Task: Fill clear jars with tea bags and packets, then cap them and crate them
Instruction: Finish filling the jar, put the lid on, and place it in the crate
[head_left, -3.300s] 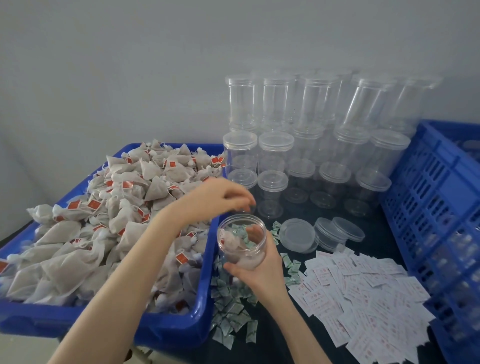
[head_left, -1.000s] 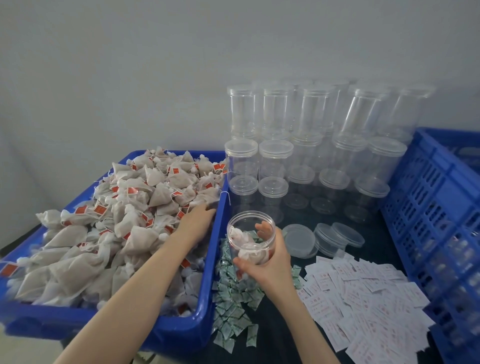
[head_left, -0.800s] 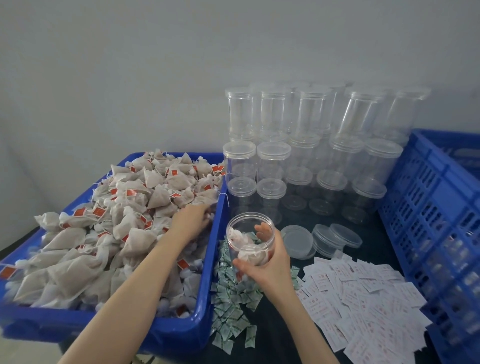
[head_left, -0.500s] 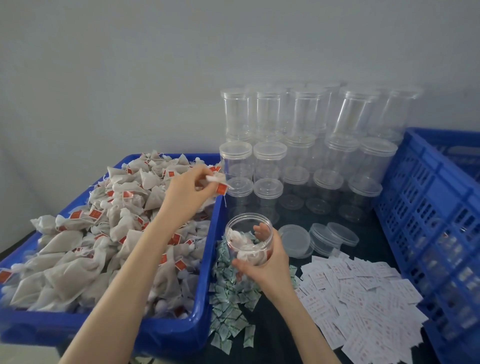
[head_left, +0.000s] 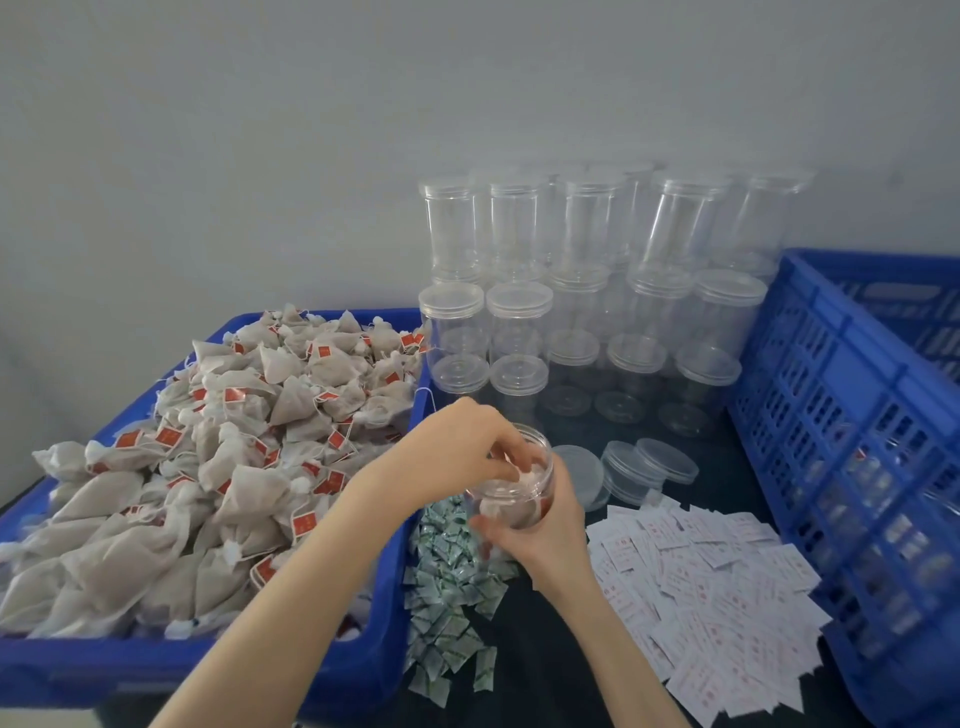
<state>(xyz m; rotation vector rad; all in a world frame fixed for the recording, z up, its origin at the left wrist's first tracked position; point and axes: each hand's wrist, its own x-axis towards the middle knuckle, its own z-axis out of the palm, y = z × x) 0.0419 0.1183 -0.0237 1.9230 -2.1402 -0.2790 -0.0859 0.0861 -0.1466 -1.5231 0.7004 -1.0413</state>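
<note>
My right hand (head_left: 540, 530) wraps the open jar (head_left: 514, 488) from below, just above the green packets (head_left: 452, 577). My left hand (head_left: 457, 447) arches over the mouth, fingertips pinching a tea bag (head_left: 522, 475) at the rim. Bin of tea bags (head_left: 208, 467) sits left.

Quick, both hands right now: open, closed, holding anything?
Left hand: fingers curled, pinching a tea bag at the mouth of the jar.
Right hand: closed around the jar, holding it upright.
</note>
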